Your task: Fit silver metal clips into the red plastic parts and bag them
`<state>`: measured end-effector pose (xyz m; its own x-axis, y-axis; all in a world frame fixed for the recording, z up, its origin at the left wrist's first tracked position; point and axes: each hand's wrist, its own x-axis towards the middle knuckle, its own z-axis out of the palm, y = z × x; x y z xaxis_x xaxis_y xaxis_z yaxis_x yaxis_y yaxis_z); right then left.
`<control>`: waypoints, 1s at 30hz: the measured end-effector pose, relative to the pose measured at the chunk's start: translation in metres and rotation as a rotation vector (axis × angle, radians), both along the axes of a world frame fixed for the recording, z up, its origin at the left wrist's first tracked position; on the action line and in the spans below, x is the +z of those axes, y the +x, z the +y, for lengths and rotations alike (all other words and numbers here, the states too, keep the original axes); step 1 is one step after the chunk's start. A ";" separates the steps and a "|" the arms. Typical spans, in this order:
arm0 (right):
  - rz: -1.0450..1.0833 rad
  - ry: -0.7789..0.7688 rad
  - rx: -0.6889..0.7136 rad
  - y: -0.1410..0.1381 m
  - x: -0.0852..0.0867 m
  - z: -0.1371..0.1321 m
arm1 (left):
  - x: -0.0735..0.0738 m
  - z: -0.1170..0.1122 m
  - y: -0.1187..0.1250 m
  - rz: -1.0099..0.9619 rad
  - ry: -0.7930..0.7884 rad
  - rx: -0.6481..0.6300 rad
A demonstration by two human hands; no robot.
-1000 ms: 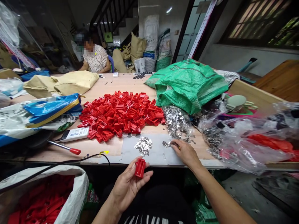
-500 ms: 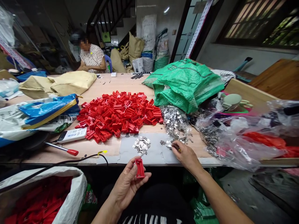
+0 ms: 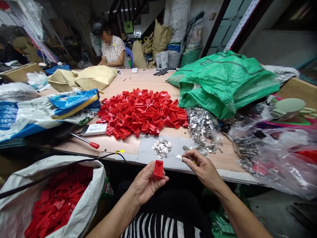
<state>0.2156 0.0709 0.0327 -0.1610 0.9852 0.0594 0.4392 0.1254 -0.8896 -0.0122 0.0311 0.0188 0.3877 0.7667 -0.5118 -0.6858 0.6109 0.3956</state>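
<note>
My left hand is closed around a small red plastic battery case, its hollow side turned up toward me. Thumb and fingers of my right hand pinch together at the table's front edge; a bit of yellow shows under them, but what they hold is mostly hidden. Just left of those fingertips lies a loose shiny metal contact plate. A small pile of similar metal plates rests on the grey sheet, beyond the held case. Behind it spreads a large heap of red cases.
A clear bag of metal pieces and a green woven sack lie to the right. At lower left a white sack holds more red cases. A red-tipped lever sticks out at left. Across the table sits another person.
My view has turned to the right-hand-down side, so the scene sits differently. The red case has tilted in my left hand. My right hand has drawn slightly closer to it.
</note>
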 end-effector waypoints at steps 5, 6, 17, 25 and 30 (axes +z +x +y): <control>-0.040 -0.030 0.149 -0.034 0.016 -0.008 | 0.001 -0.001 0.001 -0.007 0.024 -0.013; -0.055 -0.026 0.167 -0.038 0.018 -0.008 | 0.002 -0.001 0.001 -0.003 0.029 -0.014; -0.142 0.086 0.202 -0.044 0.032 -0.008 | 0.011 0.007 -0.008 -0.026 0.190 -0.051; -0.223 0.324 0.429 -0.044 0.035 0.003 | 0.009 0.006 -0.010 -0.140 0.099 -0.122; -0.293 0.366 0.537 -0.042 0.034 0.006 | 0.014 0.006 -0.011 -0.145 0.057 -0.137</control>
<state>0.1737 0.0770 0.0664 -0.6787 0.6901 0.2512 0.4475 0.6599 -0.6035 -0.0228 0.0367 0.0326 0.5571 0.7275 -0.4004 -0.6499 0.6821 0.3352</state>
